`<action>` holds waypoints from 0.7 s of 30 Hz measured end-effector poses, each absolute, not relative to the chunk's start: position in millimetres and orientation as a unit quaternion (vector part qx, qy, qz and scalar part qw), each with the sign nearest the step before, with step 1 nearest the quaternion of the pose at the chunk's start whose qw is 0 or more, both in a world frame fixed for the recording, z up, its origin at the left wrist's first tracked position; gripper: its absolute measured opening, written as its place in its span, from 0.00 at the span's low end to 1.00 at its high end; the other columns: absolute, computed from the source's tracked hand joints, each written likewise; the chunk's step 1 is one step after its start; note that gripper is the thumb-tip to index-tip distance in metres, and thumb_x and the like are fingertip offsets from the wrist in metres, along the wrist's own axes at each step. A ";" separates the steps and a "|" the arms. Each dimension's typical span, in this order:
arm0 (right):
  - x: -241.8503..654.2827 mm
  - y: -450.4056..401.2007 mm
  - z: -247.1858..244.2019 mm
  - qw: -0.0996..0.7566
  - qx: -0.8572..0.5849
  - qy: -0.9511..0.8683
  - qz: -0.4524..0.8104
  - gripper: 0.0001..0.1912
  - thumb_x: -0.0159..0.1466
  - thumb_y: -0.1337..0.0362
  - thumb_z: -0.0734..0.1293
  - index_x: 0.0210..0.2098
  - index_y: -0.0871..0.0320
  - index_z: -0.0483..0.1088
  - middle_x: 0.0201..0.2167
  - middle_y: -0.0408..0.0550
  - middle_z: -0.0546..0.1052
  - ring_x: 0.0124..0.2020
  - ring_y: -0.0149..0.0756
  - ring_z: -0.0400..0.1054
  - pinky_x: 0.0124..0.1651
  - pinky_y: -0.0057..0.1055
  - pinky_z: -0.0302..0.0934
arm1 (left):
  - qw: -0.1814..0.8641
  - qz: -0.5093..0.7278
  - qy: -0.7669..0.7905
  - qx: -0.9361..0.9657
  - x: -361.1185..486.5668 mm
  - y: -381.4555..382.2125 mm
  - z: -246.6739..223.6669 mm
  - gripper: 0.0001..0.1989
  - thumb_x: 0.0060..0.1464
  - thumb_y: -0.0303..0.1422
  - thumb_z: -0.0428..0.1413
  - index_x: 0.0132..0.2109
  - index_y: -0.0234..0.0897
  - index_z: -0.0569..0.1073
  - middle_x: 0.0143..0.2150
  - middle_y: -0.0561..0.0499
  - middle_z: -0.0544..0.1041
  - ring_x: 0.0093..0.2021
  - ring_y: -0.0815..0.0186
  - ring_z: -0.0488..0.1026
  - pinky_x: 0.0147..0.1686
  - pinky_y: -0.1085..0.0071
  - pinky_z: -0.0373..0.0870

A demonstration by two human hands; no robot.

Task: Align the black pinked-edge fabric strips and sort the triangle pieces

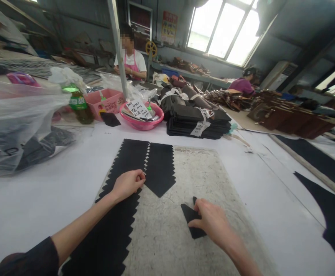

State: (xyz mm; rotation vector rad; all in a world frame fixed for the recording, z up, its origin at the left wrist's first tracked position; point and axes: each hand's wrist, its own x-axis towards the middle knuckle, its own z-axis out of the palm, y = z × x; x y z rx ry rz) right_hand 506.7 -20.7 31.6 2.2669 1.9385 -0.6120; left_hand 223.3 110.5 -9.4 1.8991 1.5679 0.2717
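My left hand (129, 184) rests with curled fingers at the right edge of a long black zigzag-edged strip (107, 226). Whatever its fingertips may pinch is too small to make out. Beside it lies a shorter black piece (159, 168) with zigzag sides and a pointed lower end. Over the right part of the worn grey board (167, 237), my right hand (209, 222) grips a small black piece (192, 220) between thumb and fingers. Part of that piece is hidden behind the hand.
Behind the board stand a pink basin (141, 123), a pink box (107, 100), a green bottle (79, 105) and a tied black stack (197, 119). A plastic bag (26, 126) is at left, a black piece (325, 203) at right. Two people sit farther back.
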 end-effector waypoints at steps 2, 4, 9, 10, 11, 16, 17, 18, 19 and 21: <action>504.8 -24.4 25.0 0.058 0.751 0.625 -0.205 0.15 0.47 0.60 0.74 0.29 0.55 0.66 0.25 0.41 0.73 0.27 0.34 0.65 0.27 0.28 0.44 | 0.369 0.128 0.594 0.703 222.9 112.5 -12.4 0.06 0.50 0.36 0.53 0.32 0.40 0.72 0.20 0.58 0.72 0.22 0.71 0.70 0.22 0.76 0.53; 505.8 -24.1 20.0 0.045 0.751 0.628 -0.201 0.13 0.49 0.62 0.73 0.27 0.55 0.64 0.23 0.40 0.71 0.26 0.33 0.64 0.27 0.28 0.43 | 0.426 0.162 0.584 0.672 221.5 115.2 -15.5 0.05 0.49 0.35 0.54 0.33 0.38 0.71 0.20 0.58 0.71 0.19 0.72 0.69 0.20 0.78 0.55; 513.8 -17.5 32.9 -0.030 0.700 0.662 -0.264 0.11 0.53 0.65 0.68 0.22 0.57 0.59 0.25 0.41 0.69 0.29 0.31 0.61 0.30 0.26 0.47 | 0.477 0.249 0.564 0.627 212.2 112.9 -11.5 0.13 0.54 0.39 0.50 0.40 0.34 0.68 0.22 0.56 0.69 0.19 0.72 0.69 0.17 0.79 0.61; 513.2 -16.3 39.0 -0.045 0.685 0.657 -0.313 0.12 0.54 0.65 0.67 0.22 0.57 0.58 0.24 0.40 0.67 0.28 0.30 0.60 0.29 0.26 0.47 | 0.495 0.260 0.547 0.623 211.1 108.2 -7.7 0.13 0.53 0.40 0.51 0.40 0.33 0.69 0.23 0.56 0.68 0.19 0.72 0.68 0.17 0.79 0.61; 510.9 -14.8 45.0 -0.062 0.668 0.648 -0.361 0.12 0.55 0.64 0.66 0.23 0.57 0.57 0.22 0.39 0.65 0.26 0.29 0.58 0.28 0.25 0.47 | 0.521 0.260 0.524 0.621 211.0 101.8 -3.0 0.14 0.52 0.40 0.53 0.40 0.33 0.69 0.23 0.56 0.68 0.19 0.72 0.68 0.17 0.79 0.61; 473.4 -2.8 56.9 -0.114 0.585 0.647 -0.476 0.12 0.54 0.65 0.68 0.25 0.56 0.58 0.20 0.36 0.62 0.25 0.26 0.54 0.26 0.23 0.46 | 0.695 0.147 0.398 0.581 226.1 55.2 20.9 0.27 0.42 0.41 0.64 0.49 0.38 0.68 0.32 0.54 0.73 0.22 0.70 0.71 0.17 0.78 0.64; 463.9 0.6 54.6 -0.118 0.571 0.658 -0.477 0.12 0.54 0.65 0.69 0.25 0.56 0.59 0.21 0.36 0.62 0.25 0.26 0.54 0.26 0.23 0.46 | 0.714 0.132 0.392 0.565 230.2 47.3 22.8 0.28 0.41 0.41 0.65 0.49 0.38 0.68 0.32 0.54 0.74 0.21 0.70 0.71 0.17 0.78 0.64; 455.6 4.0 51.2 -0.121 0.559 0.669 -0.474 0.11 0.53 0.66 0.69 0.25 0.56 0.60 0.21 0.35 0.63 0.25 0.26 0.55 0.26 0.23 0.46 | 0.717 0.132 0.399 0.556 233.6 41.3 23.2 0.23 0.43 0.43 0.63 0.45 0.36 0.70 0.28 0.54 0.74 0.20 0.70 0.71 0.17 0.78 0.62; 449.0 7.4 47.1 -0.123 0.551 0.678 -0.471 0.10 0.53 0.66 0.70 0.26 0.56 0.61 0.21 0.35 0.64 0.25 0.26 0.56 0.26 0.23 0.46 | 0.714 0.134 0.409 0.552 236.0 37.5 22.0 0.19 0.46 0.44 0.61 0.40 0.34 0.71 0.23 0.54 0.72 0.19 0.70 0.69 0.16 0.78 0.61; 442.9 14.1 37.7 -0.121 0.548 0.685 -0.465 0.08 0.53 0.66 0.70 0.28 0.56 0.64 0.21 0.35 0.66 0.25 0.26 0.57 0.26 0.22 0.46 | 0.691 0.143 0.443 0.553 237.0 35.9 16.4 0.17 0.49 0.45 0.58 0.32 0.33 0.71 0.16 0.55 0.68 0.16 0.70 0.67 0.15 0.79 0.59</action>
